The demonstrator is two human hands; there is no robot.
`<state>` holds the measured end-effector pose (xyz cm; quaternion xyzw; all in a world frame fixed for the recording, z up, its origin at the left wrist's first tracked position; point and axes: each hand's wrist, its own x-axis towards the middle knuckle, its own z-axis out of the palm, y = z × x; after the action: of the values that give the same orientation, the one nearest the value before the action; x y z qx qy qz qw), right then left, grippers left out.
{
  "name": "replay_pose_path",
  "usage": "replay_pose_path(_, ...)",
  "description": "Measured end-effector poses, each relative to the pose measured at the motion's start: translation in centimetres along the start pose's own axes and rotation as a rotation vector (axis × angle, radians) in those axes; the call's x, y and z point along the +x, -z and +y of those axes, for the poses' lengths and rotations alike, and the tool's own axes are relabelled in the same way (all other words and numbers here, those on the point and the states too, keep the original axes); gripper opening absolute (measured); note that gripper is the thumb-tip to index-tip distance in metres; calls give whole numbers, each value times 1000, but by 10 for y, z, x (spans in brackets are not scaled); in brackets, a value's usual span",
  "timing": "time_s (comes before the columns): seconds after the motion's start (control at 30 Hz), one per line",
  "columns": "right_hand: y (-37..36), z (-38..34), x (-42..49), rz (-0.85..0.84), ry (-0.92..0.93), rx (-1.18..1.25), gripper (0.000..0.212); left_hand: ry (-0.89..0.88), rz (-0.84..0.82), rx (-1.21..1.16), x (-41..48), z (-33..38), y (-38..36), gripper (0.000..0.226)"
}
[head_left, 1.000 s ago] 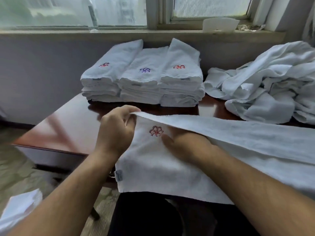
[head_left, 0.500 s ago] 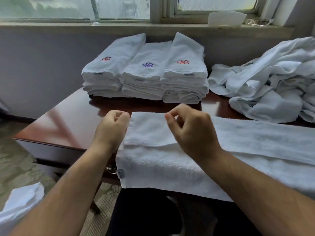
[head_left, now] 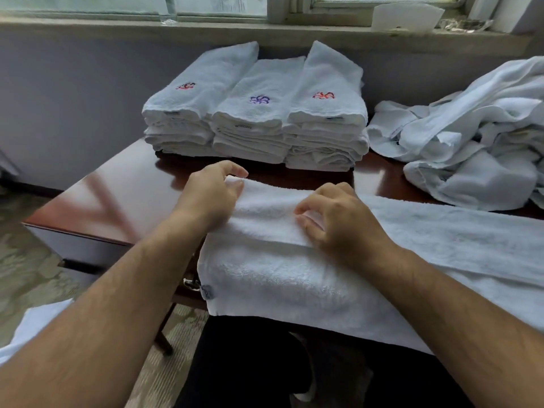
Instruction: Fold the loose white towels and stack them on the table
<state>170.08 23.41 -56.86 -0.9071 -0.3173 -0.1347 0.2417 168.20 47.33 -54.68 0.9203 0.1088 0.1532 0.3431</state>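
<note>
Fingers (head_left: pixel 232 171), left hand (head_left: pixel 210 198): curled, pinching far corner, long white terry towel (head_left: pixel 279 278); right hand (head_left: pixel 343 223): curled, pinching top fold alongside.

Dim window light (head_left: pixel 217 7), soft blur, edges warped.

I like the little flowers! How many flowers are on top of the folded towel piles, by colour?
Red flowers: 2, the left flower and the right flower
Purple flower: 1
Total: 3
</note>
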Motion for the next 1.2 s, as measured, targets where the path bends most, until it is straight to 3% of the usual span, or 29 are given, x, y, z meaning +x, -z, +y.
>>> replay_pose_path(0.07,-3,2,-2,-143,-54,-81,39,-24,-23,198,-6,-2,-4,20)
replay_pose_path(0.13,-7,3,-5,-280,-114,-114,56,-97,56,396,-16,-2,-10,28)
replay_pose_path(0.23,-7,1,-1,-349,-127,-99,55,-245,98,344,-24,13,-14,30)
replay_pose_path(0.37,17,11,1,-238,-276,-88,41,-303,-48,267,-33,38,-31,36)
replay_pose_path(0.47,48,43,-20,-193,-536,-243,55,-421,-145,207,-45,58,-54,41)
replay_pose_path(0.57,70,74,-50,-294,-723,-301,75,-533,-279,194,-56,85,-83,49)
replay_pose_path(0.7,85,106,-89,-283,-818,-316,79,-619,-468,363,-63,114,-122,72)
replay_pose_path(1.0,150,200,-140,-242,-1102,-398,77,-592,-591,572,-66,144,-146,92)
replay_pose_path(1.13,152,206,-141,-236,-1089,-382,76,-848,-654,491,-94,217,-195,78)
replay_pose_path(1.2,160,215,-152,-182,-1197,-417,79,-897,-688,484,-93,239,-215,74)
